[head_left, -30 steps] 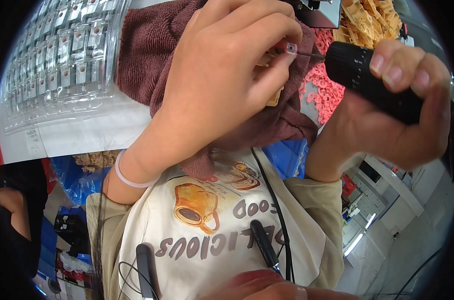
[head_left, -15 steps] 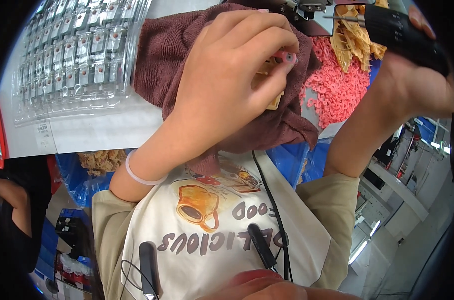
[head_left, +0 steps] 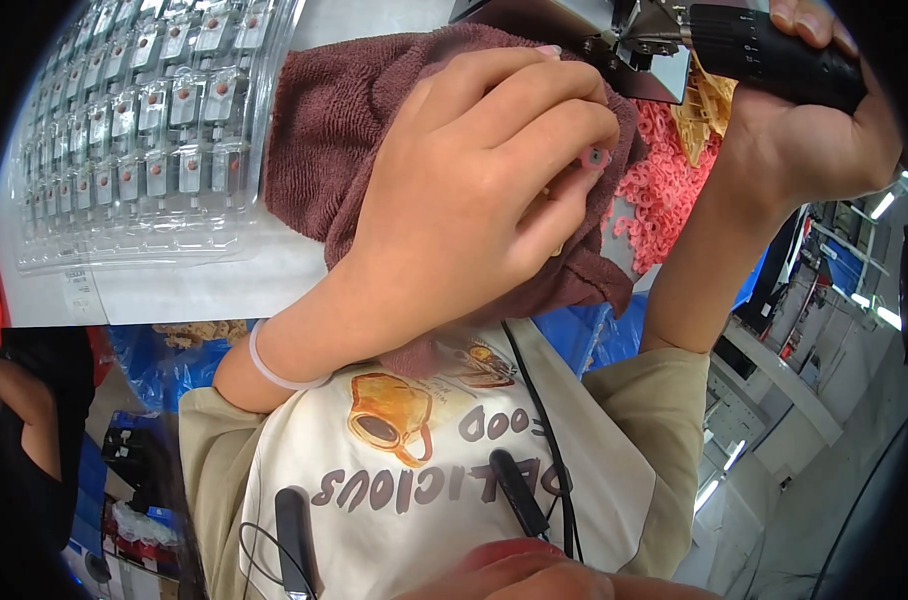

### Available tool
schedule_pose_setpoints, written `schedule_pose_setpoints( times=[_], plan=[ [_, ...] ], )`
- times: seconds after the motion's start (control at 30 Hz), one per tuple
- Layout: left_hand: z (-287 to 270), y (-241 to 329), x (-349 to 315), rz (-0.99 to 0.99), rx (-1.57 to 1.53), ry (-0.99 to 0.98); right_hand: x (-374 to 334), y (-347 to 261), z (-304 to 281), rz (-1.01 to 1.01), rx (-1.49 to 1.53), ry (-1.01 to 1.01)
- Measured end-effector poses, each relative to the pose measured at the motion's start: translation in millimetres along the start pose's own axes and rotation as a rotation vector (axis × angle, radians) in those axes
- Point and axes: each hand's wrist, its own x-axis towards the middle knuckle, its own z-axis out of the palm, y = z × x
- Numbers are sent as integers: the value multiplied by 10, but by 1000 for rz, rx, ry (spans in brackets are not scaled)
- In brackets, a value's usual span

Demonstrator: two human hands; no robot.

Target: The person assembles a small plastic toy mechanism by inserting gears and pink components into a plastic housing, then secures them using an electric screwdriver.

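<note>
My left hand (head_left: 484, 165) is closed over a crumpled brown towel (head_left: 319, 130), pinching a small pink part (head_left: 596, 157) with a grey end. Most of that part, and a bit of tan plastic under my fingers, is hidden. My right hand (head_left: 804, 140) is wrapped round a black electric screwdriver (head_left: 774, 55) held nearly level, pointing left. Its front end is up against a metal mechanism (head_left: 644, 40) at the top; whether the tip touches it I cannot tell.
Clear plastic trays (head_left: 174, 120) with rows of small grey parts lie at the left. Pink ring-like pieces (head_left: 659, 190) and tan plastic pieces (head_left: 709, 110) are heaped at the right. Blue bags (head_left: 164, 365) hang below the table edge. Another person's arm (head_left: 29, 410) shows far left.
My right hand has brought the screwdriver left, so its front end meets the metal mechanism. My left hand, still pinching the pink part, sits slightly lower and further right in view.
</note>
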Motion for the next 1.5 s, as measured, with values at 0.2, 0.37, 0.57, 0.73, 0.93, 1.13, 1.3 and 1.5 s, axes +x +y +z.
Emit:
schedule_pose_setpoints(
  times=[0.2,0.37,0.57,0.73,0.93,1.13,1.3,1.5],
  plan=[
    [-16,6,4,2,6,-14,66,-53,-251,21,-1,27],
    [-7,-18,9,20,14,-8,76,-21,-221,17,-1,50],
    [15,-19,3,19,4,-7,-53,-104,100,4,8,64],
    [2,-18,-6,19,-5,7,-54,-145,160,4,7,67],
    [13,-14,-8,6,-10,4,-128,-451,-2,15,5,79],
    [-27,16,-1,-3,-12,34,-459,-823,568,44,15,79],
    [-148,127,46,-31,53,-72,-502,-624,1019,54,0,89],
    [-61,61,0,-18,19,-20,-478,-629,940,63,-2,88]
  ],
)
